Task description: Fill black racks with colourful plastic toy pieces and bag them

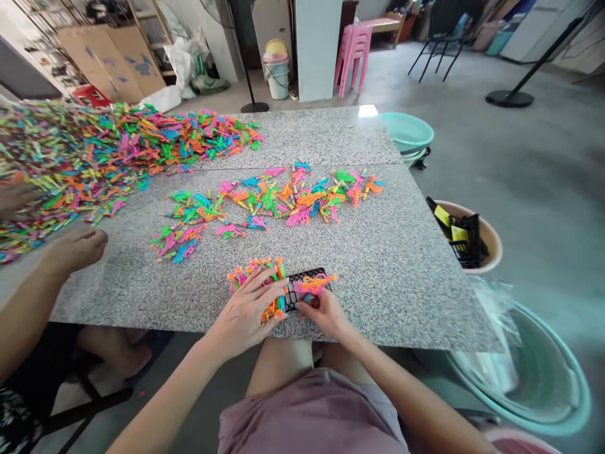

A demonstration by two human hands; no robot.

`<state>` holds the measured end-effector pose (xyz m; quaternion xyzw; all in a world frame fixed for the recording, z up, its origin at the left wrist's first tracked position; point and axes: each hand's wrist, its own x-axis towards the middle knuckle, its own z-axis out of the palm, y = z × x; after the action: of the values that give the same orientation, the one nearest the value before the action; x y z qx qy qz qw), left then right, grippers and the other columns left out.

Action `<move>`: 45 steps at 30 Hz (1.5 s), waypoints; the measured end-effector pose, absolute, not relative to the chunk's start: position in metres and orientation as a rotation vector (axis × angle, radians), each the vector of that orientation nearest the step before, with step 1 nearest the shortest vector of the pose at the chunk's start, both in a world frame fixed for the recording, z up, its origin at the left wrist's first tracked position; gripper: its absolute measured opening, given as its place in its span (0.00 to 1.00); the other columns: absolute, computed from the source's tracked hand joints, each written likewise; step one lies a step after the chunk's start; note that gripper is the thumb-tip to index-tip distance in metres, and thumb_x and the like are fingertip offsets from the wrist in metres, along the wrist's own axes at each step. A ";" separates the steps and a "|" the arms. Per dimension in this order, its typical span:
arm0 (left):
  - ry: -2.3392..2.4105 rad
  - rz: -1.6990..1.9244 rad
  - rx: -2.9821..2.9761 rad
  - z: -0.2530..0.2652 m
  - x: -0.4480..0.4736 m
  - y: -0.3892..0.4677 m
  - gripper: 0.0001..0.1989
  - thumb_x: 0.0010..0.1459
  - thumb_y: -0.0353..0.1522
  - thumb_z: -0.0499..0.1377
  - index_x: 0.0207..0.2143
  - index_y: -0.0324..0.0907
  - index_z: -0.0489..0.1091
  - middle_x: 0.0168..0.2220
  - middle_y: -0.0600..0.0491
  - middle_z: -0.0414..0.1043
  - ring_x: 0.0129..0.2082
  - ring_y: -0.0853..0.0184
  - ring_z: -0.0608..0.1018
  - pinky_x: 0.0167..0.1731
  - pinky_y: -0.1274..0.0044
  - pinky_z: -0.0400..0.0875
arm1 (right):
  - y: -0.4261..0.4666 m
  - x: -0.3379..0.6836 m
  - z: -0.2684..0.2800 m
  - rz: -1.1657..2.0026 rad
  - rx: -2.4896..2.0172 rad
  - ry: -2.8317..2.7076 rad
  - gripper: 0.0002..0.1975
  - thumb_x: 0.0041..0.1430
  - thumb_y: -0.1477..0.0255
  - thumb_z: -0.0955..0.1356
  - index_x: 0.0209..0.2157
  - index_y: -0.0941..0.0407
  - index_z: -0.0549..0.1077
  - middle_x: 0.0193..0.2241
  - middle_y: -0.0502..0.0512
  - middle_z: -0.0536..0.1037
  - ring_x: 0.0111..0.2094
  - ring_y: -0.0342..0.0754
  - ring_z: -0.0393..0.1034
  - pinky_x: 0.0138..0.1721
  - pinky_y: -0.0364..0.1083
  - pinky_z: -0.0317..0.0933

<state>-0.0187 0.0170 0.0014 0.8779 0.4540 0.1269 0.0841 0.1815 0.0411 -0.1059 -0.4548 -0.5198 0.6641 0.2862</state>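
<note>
1. Closest, at the near edge of the speckled grey table (401, 296), the person sits in mauve clothing (312, 410).
2. The left hand (250, 299) lies with long, slightly parted fingers across the filled end of a black rack (308, 273); whether it grips the frame cannot be told.
3. Under and beside that hand, colourful toys (280, 268) stand packed together: orange, pink, green and blue, several with rounded orange ends uppermost.
4. The right hand (326, 312) is curled at the rack's other end, its fingers closed on small pistol-shaped pieces (316, 284). These are bright orange and hot pink, glossy-looking, with a bit of blue lower down; they lie above the rack's open black grid.
5. Just beyond, loose toy pistols (302, 198) are strewn over the middle of the table in pink, orange, green and blue, some with narrow yellowish parts and open loops.
6. To the left, a co-worker's loosely curled hand (85, 249) is near a large heap (155, 135) of similar pieces, which runs toward the table's far side.
7. To the right, a peach tub (494, 249) on the floor holds black items with yellow patches (458, 236).
8. Farther off stand stacked pink stools (354, 53).
</note>
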 end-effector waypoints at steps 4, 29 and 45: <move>1.366 0.415 2.594 0.001 -0.017 0.017 0.21 0.66 0.36 0.55 0.60 0.42 0.62 0.59 0.46 0.69 0.67 0.55 0.59 0.63 0.58 0.60 | 0.036 0.172 -0.097 1.598 -1.308 -1.591 0.04 0.58 0.70 0.66 0.35 0.55 0.71 0.29 0.53 0.79 0.32 0.50 0.77 0.36 0.48 0.72; 1.507 0.475 2.824 -0.017 0.002 0.022 0.13 0.63 0.31 0.53 0.49 0.44 0.71 0.53 0.47 0.74 0.63 0.52 0.65 0.62 0.56 0.58 | 0.140 0.212 -0.062 0.873 -1.480 -2.283 0.19 0.53 0.73 0.73 0.48 0.57 0.73 0.43 0.57 0.77 0.42 0.49 0.73 0.44 0.46 0.64; 1.420 0.446 2.938 -0.013 -0.010 0.025 0.16 0.62 0.37 0.57 0.52 0.45 0.70 0.55 0.50 0.72 0.61 0.53 0.67 0.62 0.62 0.60 | 0.163 0.242 -0.066 0.372 -1.716 -2.364 0.10 0.68 0.71 0.61 0.40 0.56 0.74 0.43 0.60 0.77 0.45 0.51 0.72 0.45 0.45 0.62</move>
<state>-0.0098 0.0248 -0.0133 0.8895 0.4299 0.1350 -0.0760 0.2425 0.1627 -0.0660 -0.5800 -0.7989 0.1259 0.0982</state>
